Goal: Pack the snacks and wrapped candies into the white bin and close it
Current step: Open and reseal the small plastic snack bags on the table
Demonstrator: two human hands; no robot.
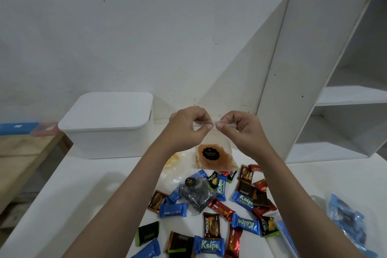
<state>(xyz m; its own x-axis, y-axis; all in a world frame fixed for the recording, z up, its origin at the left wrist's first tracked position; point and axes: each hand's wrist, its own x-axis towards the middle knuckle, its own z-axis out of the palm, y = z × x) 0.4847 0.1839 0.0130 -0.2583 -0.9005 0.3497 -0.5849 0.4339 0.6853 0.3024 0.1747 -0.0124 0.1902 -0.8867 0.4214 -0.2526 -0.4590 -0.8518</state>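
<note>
Both my hands are raised over the white table (pixel 88 176). My left hand (pixel 186 125) and my right hand (pixel 240 128) each pinch the top edge of a clear snack bag (pixel 215 157) holding orange-brown chips and a black round label. The bag hangs below my fingers. The white bin (pixel 109 130) stands to the left with its lid on. Several wrapped candies (pixel 209 245) in blue, red, brown and green wrappers lie scattered on the table below the bag. A clear bag of dark swirled cookies (pixel 198 194) lies among them.
A white shelf unit (pixel 322 81) stands at the right against the wall. A bag of yellow chips (pixel 172 160) lies behind my left forearm. A clear bag with blue packets (pixel 347 222) sits at the right edge. A wooden bench (pixel 23 151) stands left of the table.
</note>
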